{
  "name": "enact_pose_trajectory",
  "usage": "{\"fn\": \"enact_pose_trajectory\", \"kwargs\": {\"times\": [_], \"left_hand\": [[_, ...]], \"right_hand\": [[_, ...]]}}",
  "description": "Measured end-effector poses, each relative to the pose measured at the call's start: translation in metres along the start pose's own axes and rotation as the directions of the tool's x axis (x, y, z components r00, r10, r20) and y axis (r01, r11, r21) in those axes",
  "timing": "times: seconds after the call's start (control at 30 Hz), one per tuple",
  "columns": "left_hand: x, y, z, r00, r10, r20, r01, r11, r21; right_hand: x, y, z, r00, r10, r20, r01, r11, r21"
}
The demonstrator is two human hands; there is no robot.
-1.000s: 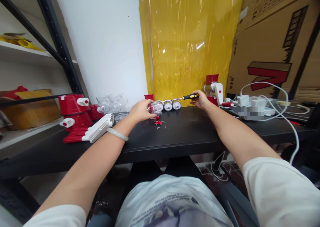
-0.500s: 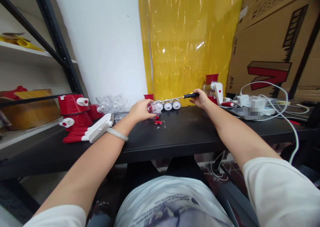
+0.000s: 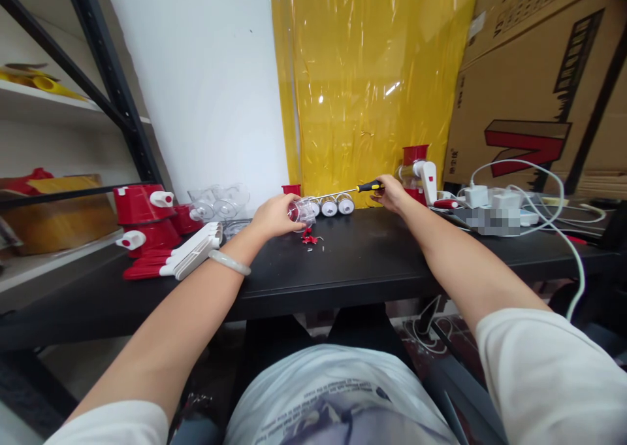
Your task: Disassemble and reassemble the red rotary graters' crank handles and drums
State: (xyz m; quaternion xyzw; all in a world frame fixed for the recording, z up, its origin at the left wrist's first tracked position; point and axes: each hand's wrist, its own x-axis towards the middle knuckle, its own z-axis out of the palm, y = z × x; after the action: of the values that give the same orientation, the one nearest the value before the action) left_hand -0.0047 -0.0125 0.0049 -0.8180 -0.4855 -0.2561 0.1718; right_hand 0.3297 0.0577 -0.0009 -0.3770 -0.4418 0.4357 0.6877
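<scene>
One clear part (image 3: 307,212) is just behind the red pieces (image 3: 309,238) | your left fingers (image 3: 288,200) are closed around it | your right fingers (image 3: 386,182) grip the screwdriver (image 3: 368,186), right of red pieces | step: probably screwdriver work | next move calls for steady alignment

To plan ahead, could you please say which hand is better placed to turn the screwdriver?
Right hand, probably: it grips the screwdriver handle, while the left hand holds a clear part.

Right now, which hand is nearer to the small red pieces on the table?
Left. The left hand is just left of the red pieces; the right hand is farther off to their right.
</scene>
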Motion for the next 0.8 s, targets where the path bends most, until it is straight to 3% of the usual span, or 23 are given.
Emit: {"fn": "enact_pose_trajectory", "kwargs": {"times": [0.1,0.17,0.4,0.67,0.8], "left_hand": [[0.0,0.0,0.0,1.0,-0.003,0.004,0.003,1.0,0.005],[0.0,0.0,0.0,1.0,0.0,0.003,0.0,1.0,0.012],[0.0,0.0,-0.001,1.0,-0.003,0.002,0.003,1.0,0.011],[-0.001,0.004,-0.004,0.999,-0.034,0.02,0.034,0.999,0.009],[-0.001,0.005,-0.004,0.999,-0.036,0.033,0.035,0.999,0.017]], "right_hand": [[0.001,-0.001,-0.001,0.999,0.039,0.024,-0.042,0.99,0.137],[0.003,0.0,-0.002,0.999,0.036,0.037,-0.041,0.99,0.137],[0.011,0.01,-0.004,0.998,-0.053,-0.037,0.044,0.977,-0.208],[0.008,0.004,0.0,1.0,-0.025,0.007,0.025,0.998,0.062],[0.014,0.007,-0.002,0.999,-0.051,-0.013,0.05,0.997,-0.065]]}}
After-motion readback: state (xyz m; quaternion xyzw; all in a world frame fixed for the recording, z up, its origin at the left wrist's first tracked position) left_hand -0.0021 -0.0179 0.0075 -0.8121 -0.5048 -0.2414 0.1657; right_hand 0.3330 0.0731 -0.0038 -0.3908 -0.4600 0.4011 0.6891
